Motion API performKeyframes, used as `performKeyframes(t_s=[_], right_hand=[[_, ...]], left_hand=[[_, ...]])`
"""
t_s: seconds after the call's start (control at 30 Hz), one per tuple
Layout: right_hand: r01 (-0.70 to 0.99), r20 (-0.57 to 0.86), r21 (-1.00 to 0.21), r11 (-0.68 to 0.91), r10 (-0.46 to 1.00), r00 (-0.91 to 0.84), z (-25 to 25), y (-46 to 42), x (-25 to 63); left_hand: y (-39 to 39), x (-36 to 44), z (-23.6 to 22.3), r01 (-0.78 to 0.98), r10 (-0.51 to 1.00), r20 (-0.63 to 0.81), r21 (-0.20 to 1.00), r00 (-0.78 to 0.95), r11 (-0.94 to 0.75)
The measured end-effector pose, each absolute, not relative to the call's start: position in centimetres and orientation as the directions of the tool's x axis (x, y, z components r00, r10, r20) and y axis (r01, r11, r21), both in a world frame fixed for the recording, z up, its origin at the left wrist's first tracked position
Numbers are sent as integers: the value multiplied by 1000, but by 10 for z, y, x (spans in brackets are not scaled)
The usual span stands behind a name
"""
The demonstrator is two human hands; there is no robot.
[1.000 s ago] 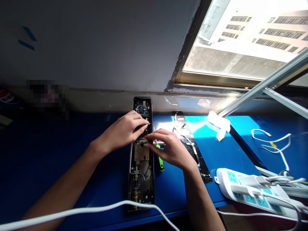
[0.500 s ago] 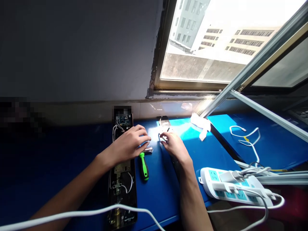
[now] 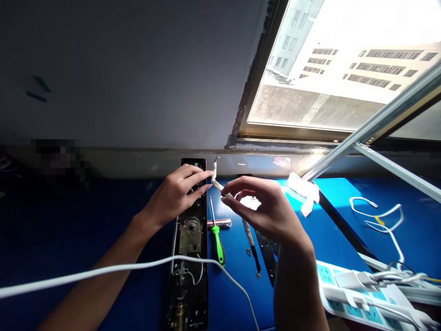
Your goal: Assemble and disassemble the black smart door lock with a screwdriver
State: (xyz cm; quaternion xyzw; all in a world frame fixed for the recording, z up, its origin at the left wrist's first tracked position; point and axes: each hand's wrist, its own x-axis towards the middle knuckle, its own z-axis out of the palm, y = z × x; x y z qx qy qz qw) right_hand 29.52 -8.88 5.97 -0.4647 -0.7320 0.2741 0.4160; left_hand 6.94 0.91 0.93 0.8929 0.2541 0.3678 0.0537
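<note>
A white-wrapped cable (image 3: 217, 185) is pinched between the thumb and index finger of my right hand (image 3: 265, 202). Its thin far end sticks up by the wall, while a length with a black sleeve and small connector (image 3: 255, 259) hangs below that hand. My left hand (image 3: 179, 191) has its thumb and index fingertips at the bend in the cable, above a long black lock housing (image 3: 188, 276). Metal parts and white wires lie in this housing; the left hand hides some of its upper part. A green-handled screwdriver (image 3: 217, 243) rests between housing and cable.
A silver cylinder (image 3: 220, 224) lies by the screwdriver, with small dark screws (image 3: 248, 252) farther right. A black plate (image 3: 267, 248) is partly under my right arm. A white cord (image 3: 138, 265) crosses in front. The power strip (image 3: 365, 294) stands at right, near metal bars.
My right hand has lifted the cable off the dark plate and brought it to my left fingertips. My left hand has moved up along the housing. The view has shifted left.
</note>
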Motion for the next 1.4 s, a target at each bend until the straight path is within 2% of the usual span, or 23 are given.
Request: performKeyframes(t_s=[0.13,0.3,0.37,0.4,0.47,0.53,0.7,0.87,1.0,1.2,1.4], right_hand=[[292,358,-850,439,887,-292,61,-71,285],[139,382,-898,418,896,-228,56,-50,279],[184,398,-887,423,904,-159,51,-40,279],[274,409,-861,429,903,-129,48,-35,278],[452,380,-782,430,903,-201,40,-26,276],[522,361,-716,463,886,-291,32,-19,270],[559,437,-634,534,844,-311,17,-5,254],[493,499,-717,492,857,-130,17,-3,248],[452,498,-715,533,842,-205,19,-2,247],[530,599,-580,619,765,-238,7,7,250],[571,545,-573,588,794,-270,-1,11,256]], left_hand=[[12,62,13,420,440,685,212,580,-883],[14,54,19,438,420,717,177,556,-882],[15,52,22,449,422,729,175,538,-876],[15,51,23,452,422,735,176,530,-874],[15,50,25,453,422,744,180,518,-873],[14,51,25,454,426,749,188,507,-871],[15,55,22,454,438,777,223,452,-863],[16,54,24,453,447,777,236,444,-860],[15,55,25,430,455,780,267,429,-862],[15,58,20,392,464,763,298,450,-870],[14,56,24,366,494,759,356,424,-860]])
